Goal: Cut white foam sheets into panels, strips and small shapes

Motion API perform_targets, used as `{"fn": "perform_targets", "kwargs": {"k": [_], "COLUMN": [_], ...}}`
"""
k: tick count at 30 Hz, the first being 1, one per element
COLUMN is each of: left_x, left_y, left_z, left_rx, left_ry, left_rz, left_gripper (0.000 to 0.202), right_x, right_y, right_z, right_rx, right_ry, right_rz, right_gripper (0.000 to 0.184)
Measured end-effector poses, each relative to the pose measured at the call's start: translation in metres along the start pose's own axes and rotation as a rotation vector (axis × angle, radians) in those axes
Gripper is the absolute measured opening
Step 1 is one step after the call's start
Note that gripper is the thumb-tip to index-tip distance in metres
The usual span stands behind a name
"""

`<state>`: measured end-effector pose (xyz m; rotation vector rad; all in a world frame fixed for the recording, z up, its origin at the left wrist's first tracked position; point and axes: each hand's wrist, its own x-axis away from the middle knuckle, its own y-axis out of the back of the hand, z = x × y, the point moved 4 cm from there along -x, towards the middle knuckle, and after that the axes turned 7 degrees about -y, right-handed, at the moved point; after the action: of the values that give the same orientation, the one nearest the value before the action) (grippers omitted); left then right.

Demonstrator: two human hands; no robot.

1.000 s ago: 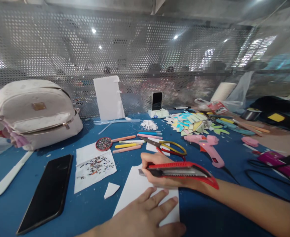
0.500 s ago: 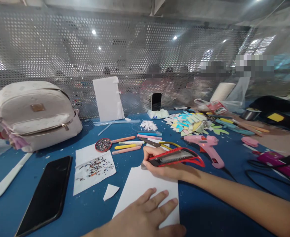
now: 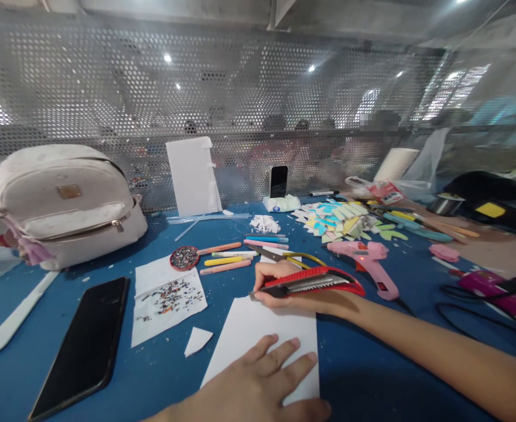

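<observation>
A white sheet (image 3: 231, 340) lies on the blue table in front of me. My left hand (image 3: 262, 381) is pressed flat on its near part with the fingers spread. My right hand (image 3: 279, 290) grips a red and black utility knife (image 3: 314, 280), its blade tip at the sheet's far edge and its handle pointing right. A small white offcut (image 3: 198, 341) lies left of the sheet. Just beyond my right hand are scissors (image 3: 269, 251) with yellow handles, partly hidden by the hand.
A black phone (image 3: 82, 349) and a paper with dark bits (image 3: 167, 302) lie left, a white backpack (image 3: 64, 205) behind them. Several markers (image 3: 226, 260) lie ahead. A pink glue gun (image 3: 374, 264) and a pile of coloured scraps (image 3: 337, 220) are to the right.
The knife has rolled slightly in my right hand, so more of its red side shows, and its tip has shifted a little. My left hand stays put.
</observation>
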<state>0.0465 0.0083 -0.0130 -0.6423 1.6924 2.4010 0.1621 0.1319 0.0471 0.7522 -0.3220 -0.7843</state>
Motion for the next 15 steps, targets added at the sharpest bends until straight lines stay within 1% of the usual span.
{"fn": "perform_targets", "kwargs": {"k": [3, 7, 10, 15], "left_x": [0.0005, 0.0004, -0.0005, -0.0021], "left_y": [-0.0002, 0.0006, 0.0015, 0.0039], "left_z": [0.0001, -0.0001, 0.0002, 0.0015], "left_rx": [-0.001, -0.002, -0.004, -0.007], "left_ry": [0.002, 0.006, 0.01, 0.013], "left_rz": [0.014, 0.001, -0.01, -0.042], "left_gripper": [0.04, 0.04, 0.039, 0.037], "right_x": [-0.0002, 0.001, 0.0025, 0.0029], "right_y": [0.0012, 0.0039, 0.0056, 0.0005], "right_z": [0.0012, 0.0066, 0.0097, 0.0041], "right_rx": [0.008, 0.012, 0.014, 0.03], "right_ry": [-0.003, -0.003, -0.009, -0.003], "right_rz": [0.005, 0.005, -0.002, -0.027], "right_gripper": [0.002, 0.0, 0.004, 0.005]}}
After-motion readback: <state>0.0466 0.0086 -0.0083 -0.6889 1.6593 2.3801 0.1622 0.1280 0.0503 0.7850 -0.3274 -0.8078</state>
